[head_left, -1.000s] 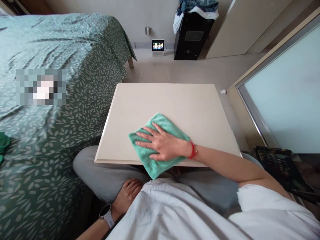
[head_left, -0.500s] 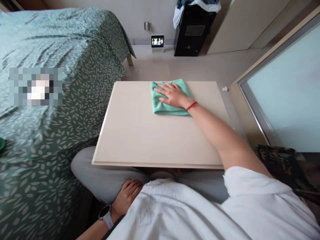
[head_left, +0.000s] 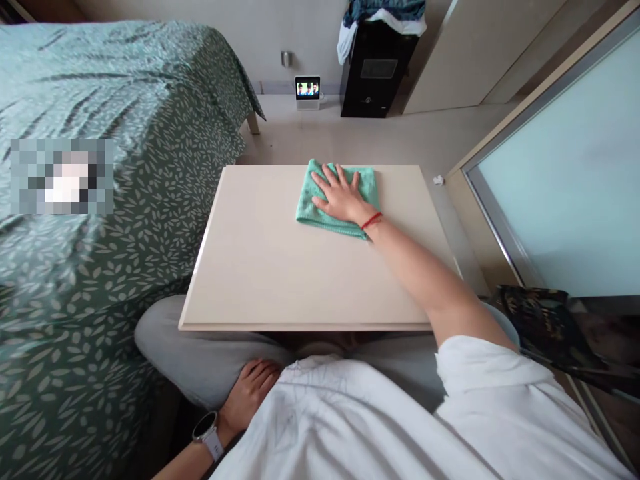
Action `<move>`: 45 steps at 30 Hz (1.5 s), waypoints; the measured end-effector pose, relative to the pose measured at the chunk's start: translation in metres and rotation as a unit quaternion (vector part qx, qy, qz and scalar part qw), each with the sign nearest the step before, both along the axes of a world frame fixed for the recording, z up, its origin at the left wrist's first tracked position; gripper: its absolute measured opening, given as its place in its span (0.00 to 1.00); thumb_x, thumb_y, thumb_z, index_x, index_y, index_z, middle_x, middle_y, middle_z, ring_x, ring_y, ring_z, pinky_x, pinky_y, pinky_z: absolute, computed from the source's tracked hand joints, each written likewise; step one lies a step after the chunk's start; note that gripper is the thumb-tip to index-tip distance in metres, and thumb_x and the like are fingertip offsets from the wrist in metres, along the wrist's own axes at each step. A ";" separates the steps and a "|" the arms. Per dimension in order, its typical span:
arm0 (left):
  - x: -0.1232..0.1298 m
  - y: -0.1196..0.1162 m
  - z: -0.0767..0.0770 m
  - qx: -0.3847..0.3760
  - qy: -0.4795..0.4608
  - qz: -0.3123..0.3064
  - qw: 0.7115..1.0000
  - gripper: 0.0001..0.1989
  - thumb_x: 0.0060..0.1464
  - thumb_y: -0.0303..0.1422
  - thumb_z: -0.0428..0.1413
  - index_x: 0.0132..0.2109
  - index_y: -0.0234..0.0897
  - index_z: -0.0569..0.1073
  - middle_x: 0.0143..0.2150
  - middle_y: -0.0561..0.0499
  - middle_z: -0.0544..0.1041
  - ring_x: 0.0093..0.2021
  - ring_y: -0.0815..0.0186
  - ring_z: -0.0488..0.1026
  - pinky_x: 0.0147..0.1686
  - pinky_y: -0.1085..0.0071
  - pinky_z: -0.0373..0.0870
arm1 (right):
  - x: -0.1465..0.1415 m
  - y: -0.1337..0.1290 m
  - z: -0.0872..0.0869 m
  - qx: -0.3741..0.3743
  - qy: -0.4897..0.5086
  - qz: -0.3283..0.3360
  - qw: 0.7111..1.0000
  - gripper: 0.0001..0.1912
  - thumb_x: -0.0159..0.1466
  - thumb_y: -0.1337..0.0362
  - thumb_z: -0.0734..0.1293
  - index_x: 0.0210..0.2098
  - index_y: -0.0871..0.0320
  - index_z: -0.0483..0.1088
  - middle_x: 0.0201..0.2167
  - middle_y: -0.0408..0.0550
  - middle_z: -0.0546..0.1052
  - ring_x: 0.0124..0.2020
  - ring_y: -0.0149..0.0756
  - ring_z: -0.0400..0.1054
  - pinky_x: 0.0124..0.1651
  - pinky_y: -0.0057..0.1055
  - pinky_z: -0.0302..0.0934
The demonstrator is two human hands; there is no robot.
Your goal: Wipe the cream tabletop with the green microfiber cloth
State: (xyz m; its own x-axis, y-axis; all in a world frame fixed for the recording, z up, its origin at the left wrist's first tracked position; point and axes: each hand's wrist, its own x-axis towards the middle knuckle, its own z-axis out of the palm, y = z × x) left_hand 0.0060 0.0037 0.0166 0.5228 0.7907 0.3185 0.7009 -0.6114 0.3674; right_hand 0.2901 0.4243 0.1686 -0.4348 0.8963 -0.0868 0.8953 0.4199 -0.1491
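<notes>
My right hand (head_left: pixel 343 197) lies flat with spread fingers on a folded green cloth (head_left: pixel 307 208), pressing it against the table top. The cloth sits near the far edge of a cream table (head_left: pixel 280 280), right of its middle. A red string circles my right wrist. My left hand (head_left: pixel 250 393) rests on my left thigh, below the table's near edge, with its fingers laid out and nothing visible in it. Part of that hand is covered by my white shirt, and a watch (head_left: pixel 206 428) is on its wrist.
On the left stands a bed with a green leaf-patterned sheet (head_left: pixel 150 133). Beyond the table, a small lit screen (head_left: pixel 307 90) and a black cabinet (head_left: pixel 377 73) topped with clothes stand on the floor. A frosted glass panel (head_left: pixel 565 167) is on the right.
The cloth has turned clockwise a little under my right hand, and the fingers now point more away from me. The view has shifted slightly. My left hand stays on the thigh.
</notes>
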 end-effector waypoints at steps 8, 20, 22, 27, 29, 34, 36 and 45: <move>-0.001 0.000 -0.003 0.001 0.003 -0.001 1.000 0.27 0.87 0.36 0.37 0.53 0.39 0.81 0.50 0.52 0.87 0.52 0.65 0.81 0.63 0.62 0.65 | 0.036 -0.172 -0.011 0.032 0.024 0.246 0.968 0.45 0.78 0.48 0.68 0.89 0.53 0.54 0.90 0.63 0.49 0.89 0.72 0.41 0.83 0.82 0.38; -0.001 -0.004 -0.006 -0.001 0.008 0.011 1.000 0.24 0.87 0.37 0.39 0.54 0.40 0.80 0.51 0.54 0.87 0.53 0.64 0.82 0.64 0.61 0.66 | 0.072 -0.111 -0.021 0.031 0.044 0.263 0.963 0.39 0.81 0.49 0.64 0.88 0.50 0.59 0.88 0.60 0.56 0.87 0.69 0.48 0.81 0.77 0.43; 0.000 -0.004 -0.006 -0.009 0.006 0.015 1.000 0.24 0.87 0.37 0.39 0.54 0.40 0.80 0.50 0.55 0.86 0.53 0.64 0.82 0.64 0.61 0.66 | 0.070 -0.063 -0.020 0.040 0.035 0.186 0.981 0.39 0.81 0.49 0.61 0.88 0.50 0.58 0.89 0.59 0.54 0.87 0.69 0.48 0.81 0.77 0.44; 0.000 -0.003 -0.006 0.000 0.009 0.012 1.000 0.22 0.87 0.36 0.39 0.55 0.40 0.78 0.51 0.55 0.86 0.53 0.66 0.82 0.65 0.63 0.65 | 0.065 0.036 -0.012 0.029 0.013 0.020 0.999 0.40 0.82 0.48 0.56 0.89 0.52 0.54 0.90 0.56 0.50 0.88 0.70 0.45 0.82 0.78 0.44; 0.000 -0.003 -0.005 0.009 0.009 0.012 1.000 0.21 0.87 0.36 0.39 0.54 0.40 0.77 0.50 0.54 0.86 0.52 0.67 0.82 0.65 0.63 0.66 | 0.064 0.058 -0.010 0.025 0.018 -0.016 0.999 0.41 0.81 0.47 0.55 0.89 0.53 0.55 0.90 0.58 0.52 0.87 0.70 0.47 0.82 0.78 0.44; 0.001 -0.002 -0.001 0.015 0.014 0.006 1.000 0.22 0.87 0.35 0.38 0.54 0.39 0.77 0.49 0.53 0.86 0.52 0.67 0.82 0.65 0.63 0.65 | 0.065 0.063 -0.012 0.017 0.038 -0.036 0.998 0.42 0.81 0.47 0.54 0.89 0.55 0.53 0.89 0.59 0.53 0.88 0.69 0.46 0.83 0.81 0.39; 0.001 -0.001 0.001 0.005 0.018 0.004 1.000 0.22 0.87 0.35 0.38 0.54 0.39 0.77 0.50 0.53 0.86 0.52 0.67 0.82 0.65 0.63 0.65 | 0.067 0.049 -0.013 0.022 0.028 -0.022 0.999 0.43 0.81 0.48 0.54 0.90 0.57 0.51 0.90 0.60 0.49 0.89 0.71 0.42 0.83 0.83 0.39; 0.000 0.004 0.003 0.020 0.025 -0.010 0.999 0.22 0.86 0.33 0.38 0.54 0.38 0.78 0.50 0.53 0.86 0.51 0.67 0.82 0.62 0.61 0.67 | 0.088 -0.115 -0.022 0.046 0.018 0.139 0.989 0.41 0.80 0.52 0.61 0.89 0.54 0.54 0.90 0.60 0.49 0.89 0.70 0.43 0.83 0.81 0.41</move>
